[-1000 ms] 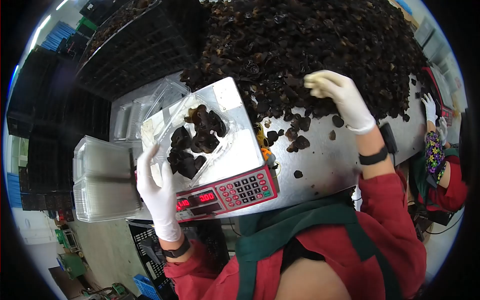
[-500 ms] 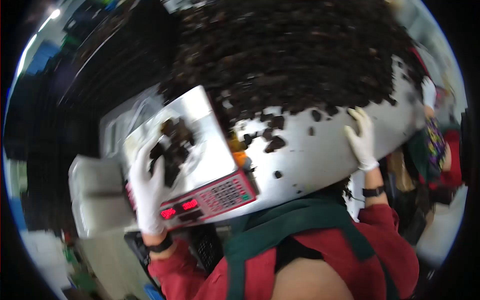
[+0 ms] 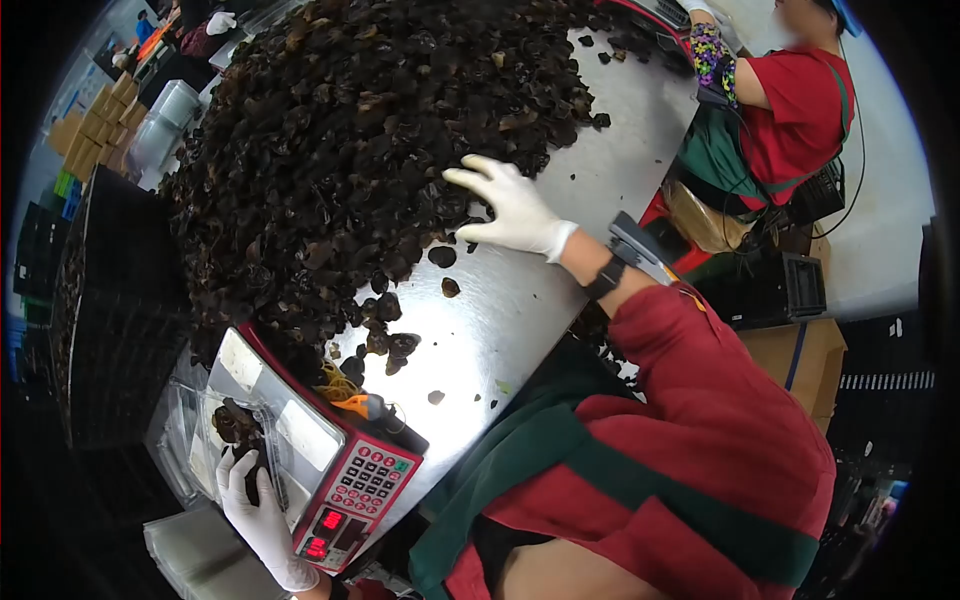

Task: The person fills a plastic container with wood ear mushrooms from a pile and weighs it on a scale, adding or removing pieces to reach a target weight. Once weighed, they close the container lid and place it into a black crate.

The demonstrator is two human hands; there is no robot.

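My white-gloved left hand point(image 3: 258, 525) is at a clear plastic tray point(image 3: 275, 455) on the red-framed weighing scale point(image 3: 365, 490). Its fingers curl around dark wood ear mushrooms point(image 3: 237, 424) in that tray; the fingertips are partly hidden. My right hand point(image 3: 518, 212), also gloved, reaches over the near edge of a large heap of wood ear mushrooms point(image 3: 380, 130). Its fingers are spread, with nothing held between them. A few loose mushroom pieces point(image 3: 402, 350) lie on the metal table between the heap and the scale.
An orange-handled tool point(image 3: 362, 404) lies beside the scale on the metal table point(image 3: 520, 320). Stacked clear trays point(image 3: 190, 550) stand at lower left, a dark crate point(image 3: 120, 310) at left. A co-worker in red point(image 3: 800, 110) works at another scale across the table's right side.
The view has swung right, bringing the co-worker fully into sight. My right hand has moved in to the heap's edge, fingers spread. My left hand stays at the tray on the scale.
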